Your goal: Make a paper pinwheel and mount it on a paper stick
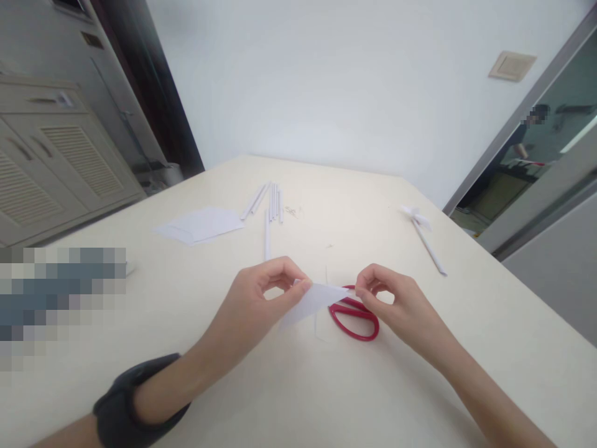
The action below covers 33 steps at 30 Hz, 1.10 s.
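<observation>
Cream table (420, 373); red scissors (354, 320) partly hidden, seemingly beneath paper (311, 302).

left hand (261, 292) + right hand (396, 302) pinch paper (312, 302) at opposite ends | red scissors (354, 317) under it on table (326, 398) | sticks (273, 202) and sheets (200, 224) far side

No legible text anywhere
</observation>
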{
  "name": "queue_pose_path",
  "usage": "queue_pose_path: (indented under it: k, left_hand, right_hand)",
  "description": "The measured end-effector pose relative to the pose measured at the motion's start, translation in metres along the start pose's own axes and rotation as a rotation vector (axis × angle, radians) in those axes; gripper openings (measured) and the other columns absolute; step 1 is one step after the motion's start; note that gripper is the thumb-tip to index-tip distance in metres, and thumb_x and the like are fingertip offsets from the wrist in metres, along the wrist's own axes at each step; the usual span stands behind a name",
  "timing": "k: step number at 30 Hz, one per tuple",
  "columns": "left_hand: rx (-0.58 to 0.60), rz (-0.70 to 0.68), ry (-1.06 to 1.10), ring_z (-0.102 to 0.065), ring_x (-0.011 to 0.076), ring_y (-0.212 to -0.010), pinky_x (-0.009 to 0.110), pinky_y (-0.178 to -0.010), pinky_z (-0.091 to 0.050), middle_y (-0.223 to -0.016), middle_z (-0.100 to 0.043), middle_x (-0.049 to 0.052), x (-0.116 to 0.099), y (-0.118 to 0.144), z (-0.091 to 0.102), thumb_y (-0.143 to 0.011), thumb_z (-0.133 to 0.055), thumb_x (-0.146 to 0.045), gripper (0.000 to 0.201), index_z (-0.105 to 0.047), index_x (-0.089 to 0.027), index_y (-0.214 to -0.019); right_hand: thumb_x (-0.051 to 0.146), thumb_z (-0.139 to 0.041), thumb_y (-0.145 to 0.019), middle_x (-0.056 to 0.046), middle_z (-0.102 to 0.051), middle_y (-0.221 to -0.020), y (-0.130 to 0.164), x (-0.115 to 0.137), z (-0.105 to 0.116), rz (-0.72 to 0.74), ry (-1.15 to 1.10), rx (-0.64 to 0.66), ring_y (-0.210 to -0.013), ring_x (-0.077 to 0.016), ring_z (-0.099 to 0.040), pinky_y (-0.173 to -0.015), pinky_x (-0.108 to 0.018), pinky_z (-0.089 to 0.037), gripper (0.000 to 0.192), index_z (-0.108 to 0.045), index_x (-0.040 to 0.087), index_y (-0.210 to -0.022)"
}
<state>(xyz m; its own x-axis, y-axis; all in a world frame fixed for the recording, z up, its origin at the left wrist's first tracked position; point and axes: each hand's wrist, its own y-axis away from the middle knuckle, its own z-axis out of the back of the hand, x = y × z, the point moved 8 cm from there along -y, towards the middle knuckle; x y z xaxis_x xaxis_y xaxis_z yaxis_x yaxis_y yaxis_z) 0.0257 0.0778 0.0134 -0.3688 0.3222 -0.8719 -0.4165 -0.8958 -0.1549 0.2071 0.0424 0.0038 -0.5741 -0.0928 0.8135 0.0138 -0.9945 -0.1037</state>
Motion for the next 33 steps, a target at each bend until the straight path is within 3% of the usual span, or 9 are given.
queue_pose_path:
  k: [4,8,13,21,33]
  left_hand:
    - [-0.014,0.028,0.056,-0.056,0.0113,-0.071,0.022,-0.065,-0.040,-0.072,-0.061,-0.005,0.004,-0.001,0.002,-0.084,-0.053,-0.033,0.016,-0.057,-0.021,-0.074]
    - [0.036,0.017,0.052,-0.056,0.0124,-0.072,0.023,-0.067,-0.040,-0.073,-0.061,-0.004,0.005,0.002,-0.009,-0.085,-0.052,-0.032,0.016,-0.058,-0.022,-0.074]
    - [0.055,0.006,0.060,-0.056,0.0127,-0.074,0.024,-0.068,-0.041,-0.075,-0.061,-0.005,0.002,0.002,-0.014,-0.085,-0.050,-0.028,0.014,-0.059,-0.022,-0.075]
    - [0.182,0.021,0.013,-0.057,0.0133,-0.074,0.025,-0.071,-0.044,-0.078,-0.064,-0.003,-0.010,0.003,-0.022,-0.082,-0.052,-0.024,0.011,-0.059,-0.020,-0.075]
    - [0.117,-0.052,-0.119,-0.055,0.0109,-0.071,0.023,-0.068,-0.042,-0.072,-0.064,-0.006,-0.014,0.006,-0.023,-0.079,-0.055,-0.020,0.010,-0.062,-0.021,-0.071]
  right_hand:
    - [0.028,-0.048,-0.087,0.001,-0.058,-0.074,-0.002,-0.002,0.005,-0.045,-0.105,-0.034,-0.071,-0.0138,-0.056,-0.063,-0.026,-0.042,0.015,-0.053,0.020,-0.075]
    - [0.028,-0.049,-0.087,0.000,-0.060,-0.084,0.005,0.012,-0.010,-0.001,-0.171,0.033,-0.078,-0.0137,-0.056,-0.070,-0.027,-0.043,0.009,-0.054,0.021,-0.084]
    - [0.025,-0.054,-0.084,0.003,-0.058,-0.077,0.013,0.013,-0.025,0.008,-0.124,0.057,-0.068,-0.0105,-0.052,-0.060,-0.023,-0.040,0.007,-0.053,0.021,-0.078]
    - [0.020,-0.052,-0.084,0.002,-0.060,-0.078,0.013,0.016,-0.017,-0.045,-0.157,0.017,-0.073,-0.0116,-0.057,-0.066,-0.023,-0.043,0.006,-0.053,0.021,-0.078]
    - [0.010,-0.050,-0.079,0.002,-0.062,-0.082,0.015,0.022,-0.026,0.098,-0.061,0.008,-0.076,-0.0121,-0.055,-0.068,-0.024,-0.044,0.012,-0.053,0.021,-0.077]
